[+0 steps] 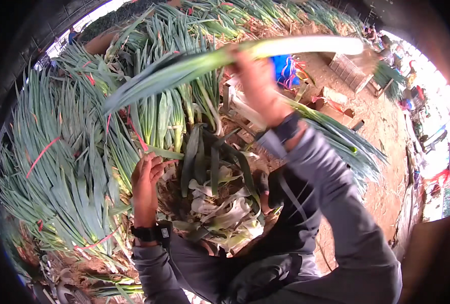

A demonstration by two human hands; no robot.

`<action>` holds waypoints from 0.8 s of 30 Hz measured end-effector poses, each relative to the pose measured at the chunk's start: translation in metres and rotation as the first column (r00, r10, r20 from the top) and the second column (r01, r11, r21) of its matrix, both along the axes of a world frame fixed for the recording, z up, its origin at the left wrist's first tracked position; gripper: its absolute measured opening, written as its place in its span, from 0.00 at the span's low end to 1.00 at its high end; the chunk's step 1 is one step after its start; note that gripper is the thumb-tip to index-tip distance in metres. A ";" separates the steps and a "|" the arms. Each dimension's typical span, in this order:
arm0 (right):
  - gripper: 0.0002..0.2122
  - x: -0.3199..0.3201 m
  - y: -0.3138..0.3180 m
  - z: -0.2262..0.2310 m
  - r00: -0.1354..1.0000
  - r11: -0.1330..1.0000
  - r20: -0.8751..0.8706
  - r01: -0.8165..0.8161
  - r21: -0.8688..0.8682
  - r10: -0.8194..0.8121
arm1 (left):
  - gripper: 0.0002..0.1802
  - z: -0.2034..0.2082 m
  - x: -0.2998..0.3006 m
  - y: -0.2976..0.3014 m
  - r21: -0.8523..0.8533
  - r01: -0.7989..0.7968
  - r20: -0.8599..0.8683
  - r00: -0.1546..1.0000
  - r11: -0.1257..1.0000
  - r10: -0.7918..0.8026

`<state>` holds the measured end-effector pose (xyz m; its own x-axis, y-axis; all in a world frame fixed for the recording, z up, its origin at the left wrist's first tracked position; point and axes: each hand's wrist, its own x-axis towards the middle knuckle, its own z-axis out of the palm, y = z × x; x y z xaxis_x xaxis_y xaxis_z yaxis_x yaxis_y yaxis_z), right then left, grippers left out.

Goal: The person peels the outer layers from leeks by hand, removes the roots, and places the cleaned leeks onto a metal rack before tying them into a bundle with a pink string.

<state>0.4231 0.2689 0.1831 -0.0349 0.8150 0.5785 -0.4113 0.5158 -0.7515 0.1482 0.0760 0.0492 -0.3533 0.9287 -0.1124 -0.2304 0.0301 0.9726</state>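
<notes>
My right hand (pixel 258 83) is raised in front of me, slightly blurred, with its fingers wrapped round a leek (pixel 306 46). The leek lies nearly level, its white shank to the right and its blue-green leaves to the left. Lower on the left, my left hand (pixel 148 175) has its fingers curled at a strip of green leek leaf (pixel 166 153). Bundled leeks (pixel 159 119) stand just beyond that hand. Peeled leek leaves (pixel 220 210) lie in a heap between my legs.
More leek bundles (pixel 58 152), some tied with red bands, cover the left side and the back. Several leeks (pixel 344 137) rest beside my right forearm. Farther off are a blue bag (pixel 285 71), a cardboard box (pixel 334 105) and a slatted crate (pixel 350 72) on brown ground.
</notes>
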 end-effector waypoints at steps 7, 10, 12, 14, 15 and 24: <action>0.09 0.225 0.044 0.155 0.411 0.708 0.624 0.614 0.349 -0.664 | 0.22 0.001 0.024 -0.007 0.025 -0.012 -0.113 0.993 1.000 0.015; 0.23 0.351 0.080 0.210 -0.241 0.408 0.559 0.472 0.782 -0.793 | 0.22 -0.007 0.066 0.006 0.057 0.104 -0.049 0.994 0.993 -0.101; 0.28 0.338 0.083 0.172 -0.552 0.460 0.526 0.268 0.847 -0.647 | 0.22 -0.010 0.066 0.002 -0.005 0.134 -0.093 0.987 0.991 -0.134; 0.22 0.362 0.089 0.131 -0.643 0.466 0.424 0.116 0.877 -0.638 | 0.21 -0.005 0.084 0.005 -0.060 0.233 -0.079 0.968 0.971 -0.237; 0.19 0.355 0.090 0.098 -0.614 0.480 0.430 0.094 0.872 -0.662 | 0.21 -0.007 0.085 0.006 -0.103 0.272 -0.105 0.953 0.957 -0.283; 0.14 0.348 0.147 -0.231 -0.566 0.956 0.774 -0.100 0.277 -0.283 | 0.20 -0.068 0.092 0.043 -0.332 0.351 -0.067 0.917 0.876 -0.393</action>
<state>0.7714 0.4161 -0.0478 -0.5351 0.8346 -0.1308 0.7961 0.5499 0.2526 0.2399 0.1194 -0.0185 -0.0195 0.9205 -0.3903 -0.0166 0.3900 0.9206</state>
